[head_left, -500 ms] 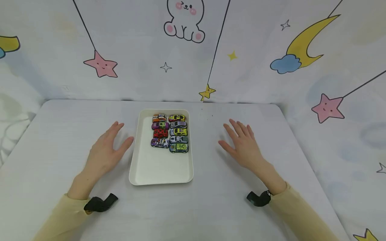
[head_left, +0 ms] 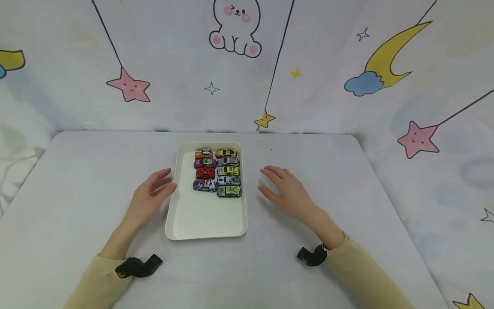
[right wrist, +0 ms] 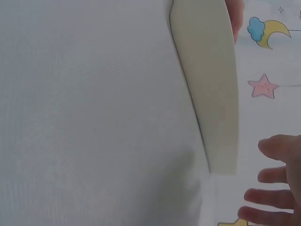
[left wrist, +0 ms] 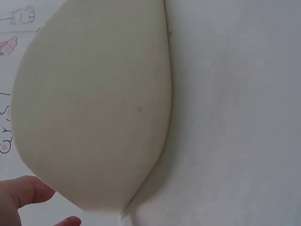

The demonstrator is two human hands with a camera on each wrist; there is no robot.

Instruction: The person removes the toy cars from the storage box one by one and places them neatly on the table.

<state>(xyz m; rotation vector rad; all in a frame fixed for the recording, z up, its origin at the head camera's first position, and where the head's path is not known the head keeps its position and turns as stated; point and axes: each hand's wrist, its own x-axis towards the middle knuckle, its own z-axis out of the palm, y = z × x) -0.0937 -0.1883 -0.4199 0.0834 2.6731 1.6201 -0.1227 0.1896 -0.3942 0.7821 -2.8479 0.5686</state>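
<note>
A white shallow tray [head_left: 204, 219] lies on the table, holding several small toy cars [head_left: 205, 173] in two columns toward its far end. At the tray's left rim is my left hand [head_left: 148, 198], thumb and fingers apart and slightly bent; whether the fingertips touch the rim I cannot tell. My right hand [head_left: 291, 195] hovers a short way off the tray's right side, fingers loosely extended, holding nothing. In the left wrist view the tray's outer wall [left wrist: 94, 108] fills the middle, with fingers [left wrist: 29, 189] at lower left. The right wrist view shows spread fingers [right wrist: 270, 197] apart from the tray.
The white table [head_left: 332, 167] extends on both sides of the tray and in front of it. Behind stands a backdrop [head_left: 173, 64] printed with stars, a moon and an animal. A black strap-like piece [head_left: 139, 266] sticks out at each wrist.
Both hands have moved inward toward the tray. The left came right to its rim, the right came left and its fingers drew closer together. The tray and cars stay put.
</note>
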